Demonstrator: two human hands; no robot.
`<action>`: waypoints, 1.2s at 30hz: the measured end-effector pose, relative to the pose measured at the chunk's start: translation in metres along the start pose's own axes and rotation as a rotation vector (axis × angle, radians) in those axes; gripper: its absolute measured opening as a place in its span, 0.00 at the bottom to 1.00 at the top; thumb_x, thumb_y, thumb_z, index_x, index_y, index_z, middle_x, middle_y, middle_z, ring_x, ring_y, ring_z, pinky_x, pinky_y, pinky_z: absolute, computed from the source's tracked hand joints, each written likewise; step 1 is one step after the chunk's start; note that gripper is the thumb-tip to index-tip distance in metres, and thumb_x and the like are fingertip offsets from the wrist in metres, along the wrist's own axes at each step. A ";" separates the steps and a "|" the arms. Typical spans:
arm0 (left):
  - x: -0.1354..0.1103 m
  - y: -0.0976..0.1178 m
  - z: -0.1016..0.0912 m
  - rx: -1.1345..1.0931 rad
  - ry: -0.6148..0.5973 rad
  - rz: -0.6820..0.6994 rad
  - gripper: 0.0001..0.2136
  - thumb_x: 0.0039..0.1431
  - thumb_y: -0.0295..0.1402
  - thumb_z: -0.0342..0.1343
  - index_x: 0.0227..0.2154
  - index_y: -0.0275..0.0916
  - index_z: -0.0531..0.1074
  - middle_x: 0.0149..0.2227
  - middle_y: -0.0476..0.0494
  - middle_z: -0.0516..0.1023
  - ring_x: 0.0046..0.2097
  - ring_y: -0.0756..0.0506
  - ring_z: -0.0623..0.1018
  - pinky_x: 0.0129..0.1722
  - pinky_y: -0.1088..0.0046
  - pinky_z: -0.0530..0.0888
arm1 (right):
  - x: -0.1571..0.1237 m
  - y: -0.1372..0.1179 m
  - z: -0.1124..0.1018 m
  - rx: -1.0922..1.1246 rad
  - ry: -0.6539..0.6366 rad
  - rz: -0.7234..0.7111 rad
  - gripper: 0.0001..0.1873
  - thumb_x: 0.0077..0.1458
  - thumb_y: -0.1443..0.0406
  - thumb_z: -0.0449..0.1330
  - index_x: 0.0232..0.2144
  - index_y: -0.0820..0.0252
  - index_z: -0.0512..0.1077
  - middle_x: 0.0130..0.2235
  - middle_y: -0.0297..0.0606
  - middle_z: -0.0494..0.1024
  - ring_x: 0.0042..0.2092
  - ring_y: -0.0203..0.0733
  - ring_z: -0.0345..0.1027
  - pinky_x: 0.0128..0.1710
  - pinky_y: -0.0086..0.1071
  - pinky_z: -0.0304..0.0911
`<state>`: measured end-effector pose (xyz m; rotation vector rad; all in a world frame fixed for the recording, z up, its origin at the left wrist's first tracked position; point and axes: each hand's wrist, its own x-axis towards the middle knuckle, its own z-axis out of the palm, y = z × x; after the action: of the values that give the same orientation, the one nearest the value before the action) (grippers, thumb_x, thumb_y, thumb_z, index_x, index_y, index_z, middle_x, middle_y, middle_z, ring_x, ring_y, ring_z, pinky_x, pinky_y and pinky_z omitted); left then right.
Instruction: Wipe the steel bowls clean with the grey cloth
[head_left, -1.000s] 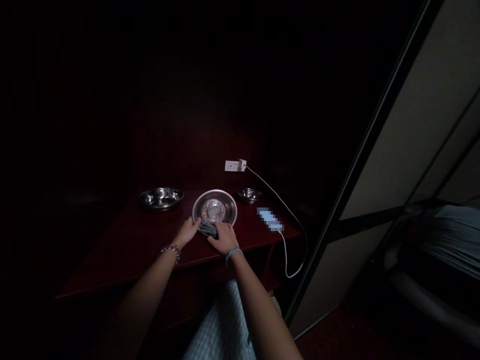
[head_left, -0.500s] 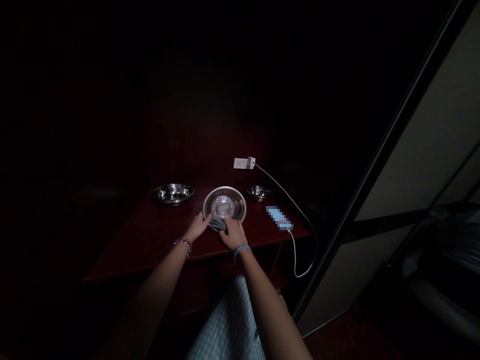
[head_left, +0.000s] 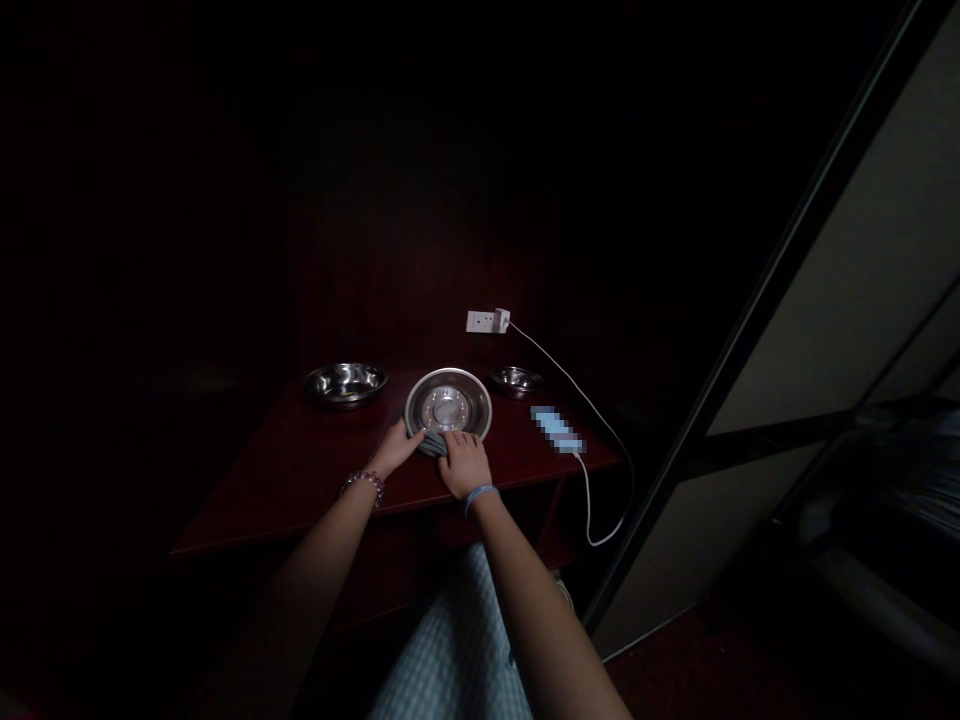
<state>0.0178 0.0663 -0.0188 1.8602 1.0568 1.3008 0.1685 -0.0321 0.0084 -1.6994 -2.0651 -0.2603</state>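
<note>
A shiny metal basin (head_left: 448, 402) stands tilted toward me at the middle of the dark red table (head_left: 300, 480). My left hand (head_left: 395, 449) grips its lower left rim, with a beaded bracelet on the wrist. At the near rim a folded grey cloth (head_left: 433, 444) is pressed against the basin. My right hand (head_left: 465, 463), wearing a blue wristband, has its fingers closed over the cloth and the rim. The fingertips of the right hand reach just inside the basin.
One metal bowl (head_left: 346, 386) sits at the back left, and a smaller bowl (head_left: 516, 381) at the back right. A blurred-out phone (head_left: 557, 429) lies on the right, its white cable (head_left: 587, 350) running to a wall socket (head_left: 480, 322). A pale panel (head_left: 810, 330) rises at right.
My right hand has shifted slightly left along the near rim with the cloth. The left hand keeps its hold, and the whole view has moved a little.
</note>
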 end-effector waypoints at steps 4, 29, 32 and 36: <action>0.000 -0.001 -0.001 0.052 0.014 0.017 0.20 0.50 0.36 0.55 0.46 0.34 0.72 0.47 0.35 0.79 0.50 0.37 0.78 0.52 0.62 0.71 | -0.001 -0.001 -0.001 -0.014 0.000 -0.004 0.21 0.56 0.65 0.52 0.52 0.60 0.66 0.52 0.44 0.73 0.54 0.48 0.61 0.58 0.41 0.49; -0.001 0.002 -0.001 0.002 0.009 -0.055 0.20 0.47 0.38 0.60 0.44 0.35 0.73 0.43 0.37 0.81 0.50 0.37 0.77 0.51 0.61 0.72 | 0.004 0.008 0.005 0.082 -0.005 0.029 0.20 0.55 0.67 0.53 0.51 0.60 0.67 0.51 0.43 0.73 0.53 0.47 0.62 0.58 0.39 0.51; -0.001 0.001 -0.001 0.012 -0.001 -0.031 0.21 0.48 0.38 0.59 0.46 0.35 0.72 0.45 0.36 0.80 0.50 0.37 0.77 0.52 0.60 0.71 | 0.004 0.008 0.004 0.081 -0.011 0.032 0.20 0.55 0.67 0.54 0.51 0.60 0.67 0.51 0.43 0.73 0.53 0.47 0.62 0.57 0.39 0.51; -0.001 0.001 -0.002 0.032 -0.016 -0.015 0.21 0.48 0.38 0.58 0.46 0.35 0.72 0.46 0.36 0.80 0.49 0.37 0.78 0.52 0.60 0.71 | 0.004 0.008 0.004 0.091 -0.003 0.033 0.20 0.55 0.67 0.53 0.51 0.60 0.67 0.51 0.42 0.73 0.53 0.46 0.62 0.57 0.38 0.51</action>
<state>0.0163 0.0656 -0.0180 1.8795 1.0874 1.2659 0.1753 -0.0252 0.0052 -1.6794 -2.0176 -0.1510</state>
